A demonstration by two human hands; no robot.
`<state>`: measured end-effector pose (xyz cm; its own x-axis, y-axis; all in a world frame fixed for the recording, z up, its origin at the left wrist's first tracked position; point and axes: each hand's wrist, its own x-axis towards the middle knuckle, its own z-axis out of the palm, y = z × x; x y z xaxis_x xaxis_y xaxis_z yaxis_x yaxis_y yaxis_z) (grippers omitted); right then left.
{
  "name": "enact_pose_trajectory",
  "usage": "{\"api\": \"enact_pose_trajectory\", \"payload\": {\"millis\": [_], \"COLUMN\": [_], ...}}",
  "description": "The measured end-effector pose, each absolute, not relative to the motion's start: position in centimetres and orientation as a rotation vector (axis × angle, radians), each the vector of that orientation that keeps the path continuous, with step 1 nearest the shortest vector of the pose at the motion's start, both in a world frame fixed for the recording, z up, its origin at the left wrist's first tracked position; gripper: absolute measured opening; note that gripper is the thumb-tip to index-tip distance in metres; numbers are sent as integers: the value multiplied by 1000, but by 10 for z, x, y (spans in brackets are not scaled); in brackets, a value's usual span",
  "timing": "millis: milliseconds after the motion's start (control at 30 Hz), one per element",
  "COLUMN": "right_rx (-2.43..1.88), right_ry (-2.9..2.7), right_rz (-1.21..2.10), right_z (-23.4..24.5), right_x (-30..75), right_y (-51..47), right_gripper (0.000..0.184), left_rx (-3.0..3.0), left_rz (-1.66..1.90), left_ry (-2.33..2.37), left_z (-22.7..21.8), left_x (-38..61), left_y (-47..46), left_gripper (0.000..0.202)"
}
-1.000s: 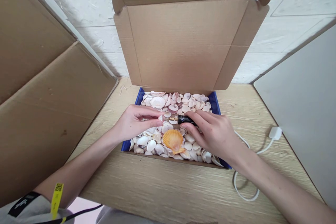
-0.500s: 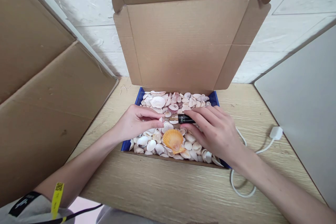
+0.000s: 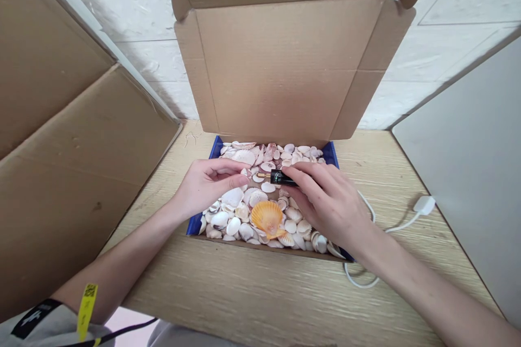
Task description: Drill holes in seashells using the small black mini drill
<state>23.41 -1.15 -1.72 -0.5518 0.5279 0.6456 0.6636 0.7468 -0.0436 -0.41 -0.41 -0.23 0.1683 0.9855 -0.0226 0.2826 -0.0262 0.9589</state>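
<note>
My left hand [image 3: 215, 180] pinches a small whitish shell [image 3: 245, 173] between thumb and fingertips above the open box. In my right hand [image 3: 325, 190] lies a black mini electric drill [image 3: 278, 177], its brass tip aimed left at that shell. Whether the thin bit touches the shell is too small to tell. Below both hands, pale seashells [image 3: 246, 231] of many sizes fill the cardboard box [image 3: 213, 143] with blue side walls. A large orange scallop shell [image 3: 267, 217] rests on top near the front.
The box lid [image 3: 280, 70] stands upright against the white brick wall [image 3: 138, 16]. A white cable with a small white block [image 3: 424, 205] lies on the wooden table [image 3: 260, 287] at right. Cardboard [image 3: 81, 168] rises at left, a pale panel [image 3: 468, 141] at right.
Both hands have shifted slightly up, the drill also a little to the left. The shell and drill tip stand slightly further apart. The white cable has slid left on the table.
</note>
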Motion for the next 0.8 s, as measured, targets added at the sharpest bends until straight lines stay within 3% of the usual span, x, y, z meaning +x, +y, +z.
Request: {"api": "enact_pose_trajectory", "payload": {"millis": [800], "right_rx": [-768], "right_ry": [-2385], "right_rz": [-218], "right_z": [-18], "right_x": [231], "right_y": [-14], "right_gripper": [28], "left_rx": [1727], "left_rz": [889], "left_ry": [1107], "left_z": [-6], "left_x": [-5], "left_y": [-4], "left_gripper": [20]}}
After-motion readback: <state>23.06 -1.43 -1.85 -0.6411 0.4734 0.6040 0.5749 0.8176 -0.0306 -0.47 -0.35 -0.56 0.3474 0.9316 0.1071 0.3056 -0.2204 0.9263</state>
